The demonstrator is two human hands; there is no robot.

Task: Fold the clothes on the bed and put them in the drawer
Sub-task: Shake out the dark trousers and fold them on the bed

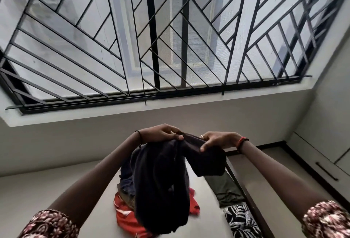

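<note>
Dark garment (162, 181) between both hands

Dark garment (162, 184) held up, bunched.

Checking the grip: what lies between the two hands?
Head view: only the bunched top edge of the dark garment, pinched by the left hand and right hand; nothing else.

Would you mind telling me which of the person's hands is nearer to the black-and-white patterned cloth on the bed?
Right. The right hand grips the dark garment above and slightly left of the patterned cloth; the left hand holds the same garment farther left.
</note>
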